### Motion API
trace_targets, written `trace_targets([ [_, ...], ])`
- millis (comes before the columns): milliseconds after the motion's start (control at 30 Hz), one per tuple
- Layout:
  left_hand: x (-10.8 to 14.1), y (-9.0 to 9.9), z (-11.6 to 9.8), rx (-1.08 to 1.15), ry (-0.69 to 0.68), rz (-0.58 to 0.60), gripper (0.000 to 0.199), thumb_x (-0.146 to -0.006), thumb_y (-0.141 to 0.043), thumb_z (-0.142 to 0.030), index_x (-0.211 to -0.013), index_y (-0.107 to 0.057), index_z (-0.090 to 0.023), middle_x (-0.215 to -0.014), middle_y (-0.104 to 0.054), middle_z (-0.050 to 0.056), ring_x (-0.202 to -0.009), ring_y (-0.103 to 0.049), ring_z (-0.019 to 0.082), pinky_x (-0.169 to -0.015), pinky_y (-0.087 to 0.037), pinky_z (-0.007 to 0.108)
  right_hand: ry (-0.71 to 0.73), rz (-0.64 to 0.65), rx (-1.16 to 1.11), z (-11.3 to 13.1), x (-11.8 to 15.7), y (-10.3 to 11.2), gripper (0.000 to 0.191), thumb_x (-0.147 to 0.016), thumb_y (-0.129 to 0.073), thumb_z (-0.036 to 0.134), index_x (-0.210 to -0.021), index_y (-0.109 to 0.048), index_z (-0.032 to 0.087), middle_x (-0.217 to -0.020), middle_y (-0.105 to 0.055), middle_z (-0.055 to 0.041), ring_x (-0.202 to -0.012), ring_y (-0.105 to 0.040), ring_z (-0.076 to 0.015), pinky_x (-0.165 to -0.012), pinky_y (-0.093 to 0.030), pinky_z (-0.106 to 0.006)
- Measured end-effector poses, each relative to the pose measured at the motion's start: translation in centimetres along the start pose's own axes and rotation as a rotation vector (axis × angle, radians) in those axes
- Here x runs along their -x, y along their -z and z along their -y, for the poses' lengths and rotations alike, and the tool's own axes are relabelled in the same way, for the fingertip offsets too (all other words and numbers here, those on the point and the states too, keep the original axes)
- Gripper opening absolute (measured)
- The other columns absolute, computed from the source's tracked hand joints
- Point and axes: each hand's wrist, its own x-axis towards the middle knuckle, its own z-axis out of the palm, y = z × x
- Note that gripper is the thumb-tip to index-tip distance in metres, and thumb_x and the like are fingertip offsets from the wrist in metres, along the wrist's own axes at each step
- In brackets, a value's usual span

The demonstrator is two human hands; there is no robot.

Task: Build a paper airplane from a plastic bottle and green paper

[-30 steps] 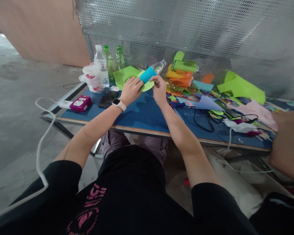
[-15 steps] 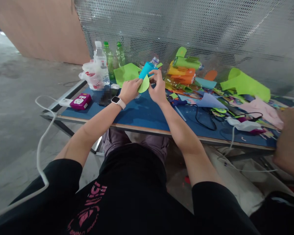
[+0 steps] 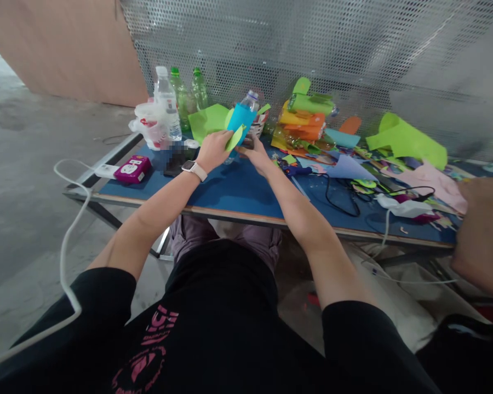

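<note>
A clear plastic bottle wrapped in blue paper (image 3: 240, 119) is held tilted above the table, its cap end up and to the right. Rounded light-green pieces (image 3: 235, 139) stick out from its sides. My left hand (image 3: 214, 150), with a white watch at the wrist, grips the bottle's left side together with the near green piece. Low on the right side, the fingers of my right hand (image 3: 256, 155) close against the bottle; their tips are partly hidden. Behind my left hand lies a green sheet (image 3: 207, 121).
Upright bottles (image 3: 168, 106) and a white plastic bag (image 3: 150, 125) stand at left, near a purple packet (image 3: 133, 169). Wrapped bottles (image 3: 306, 117), paper scraps (image 3: 353, 167) and a black cable (image 3: 328, 191) cover the right side. Another person's arm (image 3: 482, 235) is at far right.
My right hand has moved down from the bottle's upper part to its lower right side. The bottle is turned, showing more blue paper and the green piece more edge-on.
</note>
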Motion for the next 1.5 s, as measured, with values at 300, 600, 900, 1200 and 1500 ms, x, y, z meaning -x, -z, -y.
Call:
trace_targets([
  [300,-0.2,-0.1,0.3,0.166,0.042,0.003,0.026,-0.13,-0.064,-0.038,-0.113,-0.077,-0.024,-0.119,-0.087,0.019,-0.125,-0.088,0.039,-0.121,-0.068,0.059,0.112,-0.104,0.122,-1.5,-1.5,0.2,0.111,-0.067,-0.112,0.092,-0.15,-0.07,0.032,-0.141,-0.085,-0.0148,-0.124,-0.085,-0.039,-0.119,-0.073,-0.068],
  [600,0.0,-2.6,0.4,0.513,0.255,0.089,0.037,-0.129,-0.068,-0.038,-0.094,-0.069,-0.026,-0.078,-0.077,0.008,-0.07,-0.081,0.025,-0.085,-0.078,0.047,0.19,-0.25,0.43,-2.9,-1.8,1.5,0.073,-0.087,-0.107,0.056,-0.144,-0.071,0.027,-0.144,-0.078,-0.0182,-0.153,-0.07,-0.0507,-0.136,-0.059,-0.086],
  [900,-0.3,-3.1,3.7,0.482,0.198,0.016,0.066,-0.13,-0.053,-0.077,-0.087,-0.067,-0.029,-0.059,-0.06,0.003,-0.061,-0.075,0.025,-0.085,-0.077,0.049,0.094,-0.239,0.416,-3.7,-1.8,1.7,0.089,-0.082,-0.112,0.064,-0.146,-0.061,0.027,-0.145,-0.081,-0.0212,-0.138,-0.081,-0.0484,-0.132,-0.063,-0.082],
  [1200,-0.6,-1.4,4.4,0.441,0.301,-0.047,0.014,-0.125,-0.064,-0.04,-0.117,-0.063,-0.028,-0.081,-0.08,0.003,-0.059,-0.075,0.021,-0.073,-0.072,0.04,0.093,-0.221,0.438,-4.7,-2.6,1.9,0.088,-0.081,-0.118,0.064,-0.145,-0.07,0.027,-0.148,-0.079,-0.0216,-0.151,-0.074,-0.0523,-0.135,-0.06,-0.084],
  [1500,-0.8,-1.0,6.9,0.381,0.377,-0.225,0.025,-0.13,-0.052,-0.04,-0.108,-0.059,-0.031,-0.08,-0.062,0.001,-0.065,-0.073,0.022,-0.078,-0.068,0.043,0.047,-0.224,0.455,-4.8,-2.7,2.0,0.09,-0.076,-0.121,0.048,-0.147,-0.074,0.019,-0.143,-0.081,-0.0233,-0.144,-0.079,-0.0527,-0.135,-0.06,-0.083],
])
